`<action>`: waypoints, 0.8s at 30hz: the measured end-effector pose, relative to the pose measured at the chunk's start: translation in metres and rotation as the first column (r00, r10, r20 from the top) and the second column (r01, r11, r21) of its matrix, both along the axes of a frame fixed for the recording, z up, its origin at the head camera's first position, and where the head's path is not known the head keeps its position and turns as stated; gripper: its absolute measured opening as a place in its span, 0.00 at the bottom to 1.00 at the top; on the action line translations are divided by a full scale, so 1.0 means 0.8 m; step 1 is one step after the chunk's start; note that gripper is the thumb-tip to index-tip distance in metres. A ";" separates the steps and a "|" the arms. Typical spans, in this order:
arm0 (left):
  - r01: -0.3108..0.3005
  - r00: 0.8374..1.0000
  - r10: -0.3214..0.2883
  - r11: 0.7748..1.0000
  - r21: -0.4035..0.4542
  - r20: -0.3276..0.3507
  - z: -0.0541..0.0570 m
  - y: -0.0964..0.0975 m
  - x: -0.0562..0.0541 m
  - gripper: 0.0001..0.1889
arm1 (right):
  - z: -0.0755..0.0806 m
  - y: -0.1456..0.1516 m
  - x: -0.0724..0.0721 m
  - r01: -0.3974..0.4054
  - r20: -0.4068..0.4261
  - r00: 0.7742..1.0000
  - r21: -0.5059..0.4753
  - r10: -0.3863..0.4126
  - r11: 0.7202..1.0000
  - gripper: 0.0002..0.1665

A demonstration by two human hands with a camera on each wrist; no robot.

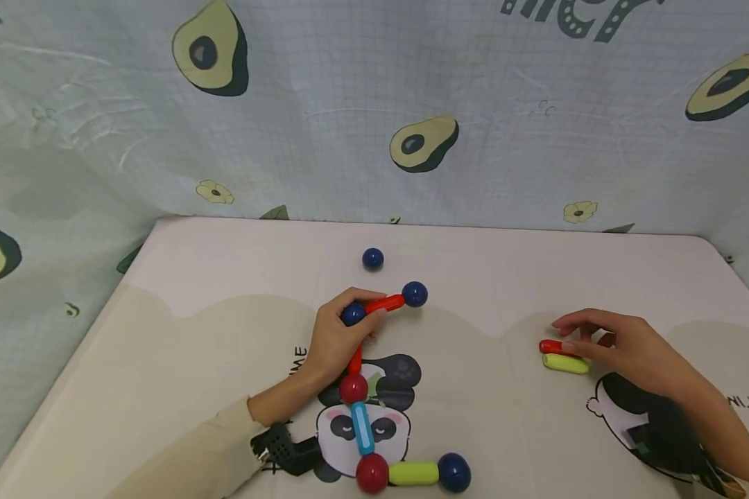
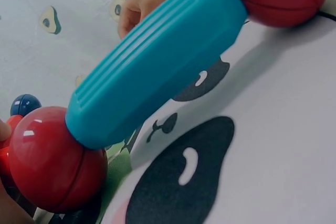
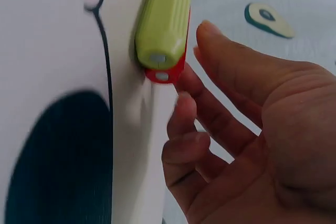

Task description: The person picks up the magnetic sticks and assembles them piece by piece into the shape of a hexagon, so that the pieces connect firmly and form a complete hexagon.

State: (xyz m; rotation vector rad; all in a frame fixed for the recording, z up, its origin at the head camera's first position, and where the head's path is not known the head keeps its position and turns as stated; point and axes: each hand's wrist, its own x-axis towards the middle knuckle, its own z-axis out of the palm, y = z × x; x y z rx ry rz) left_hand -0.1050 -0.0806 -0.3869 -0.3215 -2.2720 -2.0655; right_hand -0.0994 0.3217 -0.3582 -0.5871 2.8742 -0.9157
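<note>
My left hand [image 1: 343, 339] grips a red stick [image 1: 385, 303] between thumb and fingers, beside a blue ball [image 1: 353, 314]. Another blue ball [image 1: 415, 294] sits at that stick's far end. From the held part, a second red stick [image 1: 355, 362] leads to a red ball [image 2: 55, 158], a light-blue stick [image 2: 152, 66], another red ball [image 1: 372, 473], a yellow-green stick [image 1: 414, 474] and a blue ball [image 1: 454, 473]. My right hand [image 1: 630, 350] is around a loose red stick [image 1: 552, 346], fingers apart; a loose yellow-green stick [image 3: 165, 19] lies alongside it.
A single blue ball [image 1: 372, 259] lies towards the back of the pale table [image 1: 474, 388]. Panda pictures are printed on the tabletop. Behind the table hangs a sheet [image 1: 324, 138] with avocado prints.
</note>
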 end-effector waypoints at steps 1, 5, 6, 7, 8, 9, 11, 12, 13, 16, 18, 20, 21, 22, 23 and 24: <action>0.000 1.000 0.000 1.000 -0.004 -0.001 0.000 0.000 0.000 0.12 | -0.001 0.005 0.000 0.001 0.002 1.000 0.010 -0.001 1.000 0.17; -0.002 1.000 0.002 1.000 0.010 -0.023 -0.013 -0.002 -0.005 0.12 | -0.001 0.017 -0.001 -0.008 0.022 1.000 0.033 0.007 0.999 0.16; -0.002 1.000 0.003 1.000 0.011 -0.024 -0.013 -0.002 -0.005 0.11 | -0.001 0.019 -0.001 -0.011 0.030 0.999 0.032 0.010 0.999 0.16; -0.001 1.000 0.001 1.000 0.013 -0.025 -0.013 -0.002 -0.005 0.11 | -0.002 0.021 -0.001 -0.015 0.039 0.999 0.032 0.014 0.999 0.15; 0.001 1.000 -0.001 1.000 0.014 -0.025 -0.012 -0.002 -0.006 0.11 | -0.002 0.022 0.000 -0.021 0.050 0.999 0.027 0.019 0.999 0.15; 0.003 1.000 -0.003 1.000 0.014 -0.025 -0.012 -0.002 -0.006 0.11 | -0.002 0.024 0.000 -0.029 0.061 0.998 0.023 0.027 0.999 0.15; 0.007 1.000 -0.007 1.000 0.015 -0.022 -0.012 -0.002 -0.007 0.11 | -0.002 0.025 0.000 -0.034 0.081 0.996 0.015 0.033 0.999 0.15; 0.009 1.000 -0.009 1.000 0.014 -0.019 -0.012 -0.002 -0.007 0.11 | -0.002 0.025 0.000 -0.037 0.089 0.995 0.011 0.035 0.999 0.15; 0.014 1.000 -0.013 1.000 0.014 -0.017 -0.012 -0.002 -0.007 0.11 | -0.003 0.025 0.001 -0.041 0.097 0.995 0.008 0.040 0.999 0.15; 0.030 1.000 -0.030 1.000 0.008 -0.011 -0.011 -0.003 -0.008 0.11 | -0.003 0.024 0.001 -0.056 0.103 0.993 0.002 0.056 0.998 0.15; 0.043 0.999 -0.043 0.999 0.003 -0.010 -0.011 -0.003 -0.008 0.12 | -0.004 0.022 0.001 -0.068 0.097 0.993 0.004 0.067 0.998 0.15; 0.057 0.998 -0.057 0.998 0.000 -0.007 -0.011 -0.004 -0.009 0.12 | -0.004 0.019 0.001 -0.076 0.089 0.993 0.001 0.075 0.997 0.15; 0.061 0.998 -0.061 0.998 -0.001 -0.006 -0.011 -0.004 -0.009 0.12 | -0.004 0.018 0.001 -0.077 0.088 0.993 -0.001 0.077 0.997 0.16; 0.065 0.998 -0.065 0.998 -0.002 -0.004 -0.011 -0.005 -0.009 0.12 | -0.003 0.016 0.001 -0.077 0.088 0.993 -0.003 0.077 0.997 0.16; 0.068 0.998 -0.068 0.998 -0.001 -0.003 -0.011 -0.005 -0.009 0.12 | -0.003 0.015 0.001 -0.075 0.090 0.993 -0.004 0.075 0.997 0.16; 0.071 0.997 -0.071 0.997 -0.001 -0.002 -0.011 -0.006 -0.009 0.12 | -0.003 0.014 0.001 -0.072 0.090 0.993 -0.007 0.072 0.997 0.16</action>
